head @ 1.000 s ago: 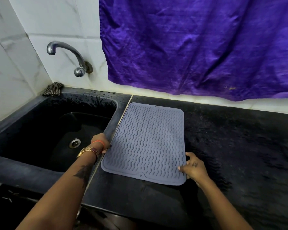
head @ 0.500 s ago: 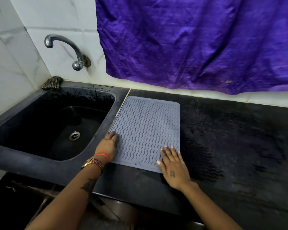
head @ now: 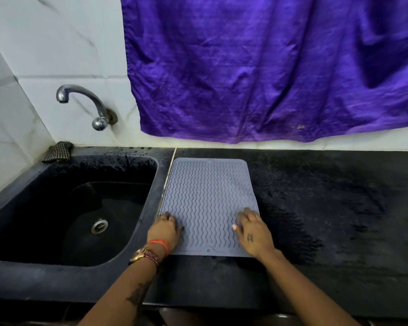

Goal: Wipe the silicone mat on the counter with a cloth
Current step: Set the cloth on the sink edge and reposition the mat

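one grey silicone mat (head: 209, 203) with wavy ridges lies flat on the black counter (head: 327, 208), its left edge right along the seam beside the one dark sink (head: 64, 208). both my hands rest on its near end: my left hand (head: 165, 230) presses down on the near left corner, fingers bent a little with the tips on the mat, gripping nothing; my right hand (head: 253, 228) lies on the near right side, fingers spread and fairly straight, flat on the ridges, also gripping nothing. on my left wrist i count one orange band (head: 160, 243) and one gold watch (head: 141, 254). one small checked cloth (head: 58, 152) sits bunched on the far left corner of the sink rim, well apart from the mat and from both hands. one chrome tap (head: 85, 103) juts from the white tiled wall (head: 57, 43) above the sink. one large purple fabric (head: 269, 67) hangs down the wall behind the counter, its lower hem just above the counter's back edge. the counter to the right of the mat looks wet and streaked.
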Action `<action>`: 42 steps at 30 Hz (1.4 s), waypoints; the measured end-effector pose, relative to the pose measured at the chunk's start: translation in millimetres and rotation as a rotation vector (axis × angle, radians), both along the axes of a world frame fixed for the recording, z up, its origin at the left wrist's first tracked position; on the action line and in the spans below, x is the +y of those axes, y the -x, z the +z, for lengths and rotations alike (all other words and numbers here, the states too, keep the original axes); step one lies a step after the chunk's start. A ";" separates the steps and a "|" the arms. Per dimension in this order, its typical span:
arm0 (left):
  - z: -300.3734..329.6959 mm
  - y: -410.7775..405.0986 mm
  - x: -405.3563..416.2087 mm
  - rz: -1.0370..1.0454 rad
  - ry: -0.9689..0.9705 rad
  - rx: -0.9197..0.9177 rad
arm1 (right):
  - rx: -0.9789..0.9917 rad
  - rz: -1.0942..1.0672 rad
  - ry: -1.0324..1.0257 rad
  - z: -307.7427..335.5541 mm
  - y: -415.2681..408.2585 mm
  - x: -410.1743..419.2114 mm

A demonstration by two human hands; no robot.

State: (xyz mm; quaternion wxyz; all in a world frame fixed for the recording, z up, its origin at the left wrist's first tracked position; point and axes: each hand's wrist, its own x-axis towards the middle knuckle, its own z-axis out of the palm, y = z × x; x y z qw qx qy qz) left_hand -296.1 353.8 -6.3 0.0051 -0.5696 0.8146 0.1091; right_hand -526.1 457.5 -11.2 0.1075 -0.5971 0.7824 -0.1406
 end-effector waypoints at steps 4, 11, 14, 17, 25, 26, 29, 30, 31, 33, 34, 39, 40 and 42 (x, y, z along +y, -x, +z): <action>3.3 -1.9 -5.2 -0.038 -0.013 -0.027 | -0.191 -0.353 -0.002 17.3 12.7 -34.3; 13.4 3.3 -23.7 -0.026 0.015 -0.041 | -0.691 -0.694 -0.039 23.2 56.1 -92.8; 15.5 7.1 -35.5 -0.019 0.025 -0.064 | -0.879 -0.735 -0.003 16.9 69.2 -113.2; 18.4 12.5 -48.0 0.002 0.008 -0.094 | -0.891 -0.752 0.130 12.0 80.1 -132.5; 23.3 22.0 -73.5 0.035 -0.161 -0.139 | -0.845 -0.660 0.275 -5.7 96.3 -159.4; 23.8 22.0 -75.0 0.041 -0.175 -0.132 | -0.850 -0.639 0.257 -5.9 99.0 -162.8; 22.9 22.8 -77.4 0.058 -0.203 -0.132 | -0.767 -0.575 0.283 -1.5 105.3 -176.2; 22.8 22.8 -78.0 0.064 -0.210 -0.130 | -0.706 -0.564 0.302 -0.2 105.1 -179.0; 22.4 22.6 -78.7 0.066 -0.212 -0.125 | -0.640 -0.546 0.309 -0.4 103.7 -179.5; 21.0 21.6 -79.4 0.070 -0.212 -0.113 | -0.498 -0.483 0.270 -4.3 99.8 -175.7; 20.3 21.3 -79.4 0.072 -0.211 -0.108 | -0.401 -0.435 0.219 -6.3 97.9 -172.9; 20.4 21.6 -79.1 0.081 -0.212 -0.095 | 0.046 -0.259 0.155 1.9 83.2 -160.3; 21.5 22.1 -78.7 0.078 -0.218 -0.101 | 0.062 -0.224 0.191 3.4 76.1 -156.1; 21.4 23.0 -78.0 0.072 -0.219 -0.109 | 0.055 -0.124 0.234 1.6 58.7 -146.6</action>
